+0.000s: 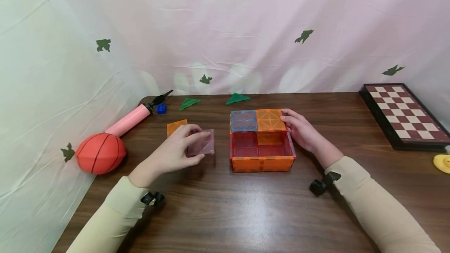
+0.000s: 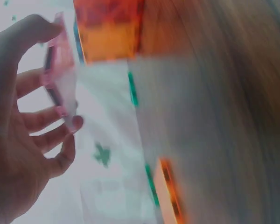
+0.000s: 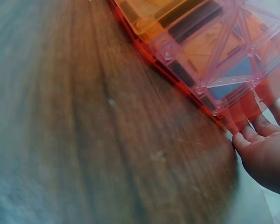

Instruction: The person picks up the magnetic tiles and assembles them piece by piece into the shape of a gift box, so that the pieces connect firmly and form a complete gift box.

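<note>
In the head view a box of see-through magnetic tiles [image 1: 263,164] stands mid-table, with red and orange walls. Across its back half lie a blue square tile [image 1: 243,121] and an orange square tile [image 1: 270,119]; the front half is uncovered. Left of the box, my left hand [image 1: 175,145] holds a pink square magnetic tile [image 1: 207,143] above the table, thumb and fingers at its edges; the left wrist view shows this tile [image 2: 63,70] nearly edge-on. My right hand [image 1: 300,130] grips the box's back right corner, its fingers partly seen through red plastic in the right wrist view.
Behind my left hand lies another orange tile [image 1: 177,126]. Two green triangle tiles [image 1: 190,103] and a blue brick [image 1: 161,109] are farther back. A pink pump [image 1: 129,120] and red ball [image 1: 100,153] sit left, a checkered board [image 1: 408,114] and yellow object [image 1: 441,163] right.
</note>
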Action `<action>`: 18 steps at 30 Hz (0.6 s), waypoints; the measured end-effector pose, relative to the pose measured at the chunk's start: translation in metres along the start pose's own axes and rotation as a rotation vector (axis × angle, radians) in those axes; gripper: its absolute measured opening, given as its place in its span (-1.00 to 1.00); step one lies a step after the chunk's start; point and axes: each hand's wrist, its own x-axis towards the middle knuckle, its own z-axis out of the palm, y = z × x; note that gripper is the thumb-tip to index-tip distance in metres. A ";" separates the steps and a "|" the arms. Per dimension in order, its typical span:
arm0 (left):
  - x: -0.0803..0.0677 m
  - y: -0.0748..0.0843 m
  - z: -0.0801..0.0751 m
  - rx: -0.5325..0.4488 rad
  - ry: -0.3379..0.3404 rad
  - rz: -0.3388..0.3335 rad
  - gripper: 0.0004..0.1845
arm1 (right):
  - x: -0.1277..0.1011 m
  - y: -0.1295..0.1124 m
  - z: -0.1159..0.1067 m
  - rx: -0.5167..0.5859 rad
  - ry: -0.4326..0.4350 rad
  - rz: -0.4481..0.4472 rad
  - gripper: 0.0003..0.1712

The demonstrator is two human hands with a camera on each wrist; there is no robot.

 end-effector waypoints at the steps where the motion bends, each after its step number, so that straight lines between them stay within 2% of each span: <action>1: 0.005 0.005 0.002 -0.004 0.013 0.015 -0.38 | 0.000 0.000 0.000 0.000 0.000 0.002 -0.64; 9: 0.038 0.039 0.022 -0.049 0.080 0.096 -0.39 | 0.000 0.000 -0.001 -0.002 0.005 0.007 -0.63; 18: 0.061 0.059 0.049 -0.019 0.059 0.149 -0.39 | 0.000 0.000 0.000 0.003 0.004 -0.004 -0.65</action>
